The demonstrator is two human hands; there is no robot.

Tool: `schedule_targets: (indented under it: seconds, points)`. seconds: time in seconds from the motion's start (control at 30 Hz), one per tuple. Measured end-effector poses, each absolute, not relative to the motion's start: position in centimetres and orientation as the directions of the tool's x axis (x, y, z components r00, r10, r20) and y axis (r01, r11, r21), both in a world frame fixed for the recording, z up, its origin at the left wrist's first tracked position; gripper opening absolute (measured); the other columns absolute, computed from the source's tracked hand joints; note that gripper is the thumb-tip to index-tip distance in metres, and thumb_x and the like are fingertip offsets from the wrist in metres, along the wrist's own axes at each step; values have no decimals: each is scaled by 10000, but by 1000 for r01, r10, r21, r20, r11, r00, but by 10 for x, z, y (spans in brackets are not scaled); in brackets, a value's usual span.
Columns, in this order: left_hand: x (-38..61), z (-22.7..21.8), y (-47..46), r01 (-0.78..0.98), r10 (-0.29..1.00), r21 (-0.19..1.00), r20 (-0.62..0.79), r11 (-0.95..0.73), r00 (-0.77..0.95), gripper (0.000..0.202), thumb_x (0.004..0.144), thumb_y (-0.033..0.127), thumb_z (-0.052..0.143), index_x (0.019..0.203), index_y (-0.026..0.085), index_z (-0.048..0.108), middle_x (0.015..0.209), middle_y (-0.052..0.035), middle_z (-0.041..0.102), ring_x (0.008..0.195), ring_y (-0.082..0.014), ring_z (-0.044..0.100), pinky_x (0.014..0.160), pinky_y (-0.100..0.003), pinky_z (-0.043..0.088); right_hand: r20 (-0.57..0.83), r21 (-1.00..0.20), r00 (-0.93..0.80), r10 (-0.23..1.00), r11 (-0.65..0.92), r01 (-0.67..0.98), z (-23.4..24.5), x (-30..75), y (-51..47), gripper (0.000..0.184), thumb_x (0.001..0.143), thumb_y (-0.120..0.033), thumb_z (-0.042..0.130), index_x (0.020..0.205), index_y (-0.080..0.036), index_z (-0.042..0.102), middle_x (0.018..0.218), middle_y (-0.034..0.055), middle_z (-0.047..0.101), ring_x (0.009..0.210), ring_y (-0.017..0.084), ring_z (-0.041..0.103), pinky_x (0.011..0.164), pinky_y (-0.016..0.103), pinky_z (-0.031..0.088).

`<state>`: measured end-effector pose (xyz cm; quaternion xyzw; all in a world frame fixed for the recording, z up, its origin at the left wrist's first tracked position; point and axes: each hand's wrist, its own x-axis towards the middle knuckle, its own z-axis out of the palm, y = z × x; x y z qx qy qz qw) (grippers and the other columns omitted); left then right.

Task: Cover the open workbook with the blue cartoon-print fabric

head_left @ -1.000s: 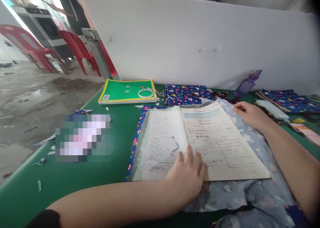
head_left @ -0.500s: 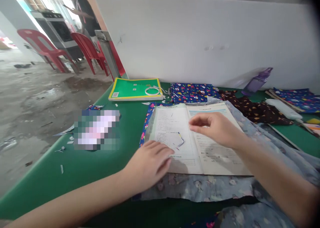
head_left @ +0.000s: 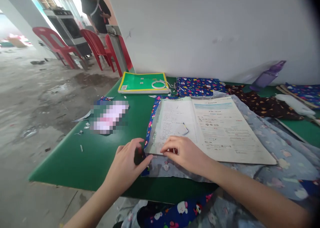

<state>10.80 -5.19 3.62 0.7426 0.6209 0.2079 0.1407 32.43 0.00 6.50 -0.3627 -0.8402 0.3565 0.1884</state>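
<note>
open white-paged paper book (head_left: 217, 134), centre frame, lies on grey-blue patterned cloth (head_left: 295, 161). left hand (head_left: 126, 163): grip parted beside its corner. right hand (head_left: 186, 151): curled at lower edge, seemingly steadying it; clasp cannot be told.

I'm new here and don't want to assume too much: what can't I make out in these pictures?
Open book: its wording, too small and blurred in the head view.
Right hand: whether it grips the book; in the head view the hand itself hides any contact.
Pixelated item: what it is, masked by blocks in the head view.
Blue patterned cloth at far right: its full extent, cut off by the head view's right edge.
</note>
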Motion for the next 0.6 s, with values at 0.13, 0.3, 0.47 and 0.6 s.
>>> schedule_targets:
  seconds: [0.13, 0.3, 0.47, 0.6]
  points:
    - [119, 29, -65, 881, 982, 444, 161, -162, 99, 487, 777, 414, 583, 1177, 211, 393, 929, -29, 571, 873, -214, 570, 823, -406, 383, 69, -720, -688, 722, 513, 467, 55, 320, -3, 164, 808, -135, 569, 892, -219, 682, 836, -6, 652, 730, 114, 567, 675, 247, 417]
    - [123, 30, -76, 891, 984, 421, 126, -169, 127, 417, 801, 229, 492, 1201, 220, 373, 959, -37, 567, 921, -218, 560, 833, -396, 377, 54, -686, -708, 704, 542, 486, 52, 317, -6, 71, 794, -150, 591, 806, -195, 645, 808, -2, 610, 720, 115, 542, 656, 244, 401]
    - [117, 30, -81, 884, 988, 447, 131, -136, 86, 267, 839, 203, 423, 1106, 218, 424, 978, -36, 599, 889, -203, 574, 821, -385, 383, 63, -655, -761, 646, 602, 457, 60, 312, -6, 76, 848, -201, 570, 826, -195, 642, 847, 2, 606, 758, 115, 550, 691, 246, 400]
    - [112, 26, -82, 864, 989, 497, 145, -84, 13, 117, 846, 261, 456, 952, 216, 477, 970, -25, 617, 820, -179, 591, 817, -372, 401, 48, -574, -759, 649, 639, 511, 63, 303, -6, 142, 889, -214, 519, 861, -189, 656, 855, 18, 600, 736, 116, 547, 654, 245, 387]
